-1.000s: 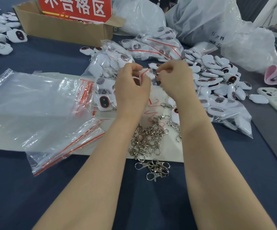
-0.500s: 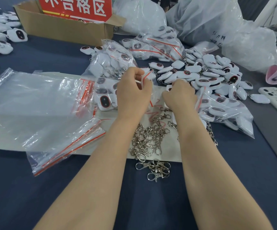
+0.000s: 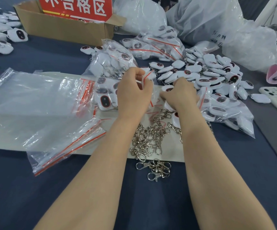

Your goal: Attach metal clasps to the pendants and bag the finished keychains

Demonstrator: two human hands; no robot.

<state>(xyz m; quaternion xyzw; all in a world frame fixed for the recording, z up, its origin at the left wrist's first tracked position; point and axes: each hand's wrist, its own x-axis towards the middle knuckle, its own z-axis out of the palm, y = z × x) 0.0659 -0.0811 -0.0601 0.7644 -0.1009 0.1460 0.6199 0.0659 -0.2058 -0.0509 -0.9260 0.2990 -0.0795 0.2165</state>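
Dark blue surface carries everything. At frame centre, a small red-striped bag stands pinched in the left hand, mouth up. Just right, the right hand curls closed on a white pendant. Loose clasps lie below; lower frame stays open.

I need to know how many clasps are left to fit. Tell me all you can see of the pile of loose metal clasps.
The pile of loose metal clasps is a tangle of shiny silver swivel snap hooks with short chains and rings. Most lie on the pale sheet, between the forearms; a smaller cluster has spilled onto the dark blue table nearer the person. Neither hand grips them; the right forearm lies over the pile's edge. The exact number cannot be counted.
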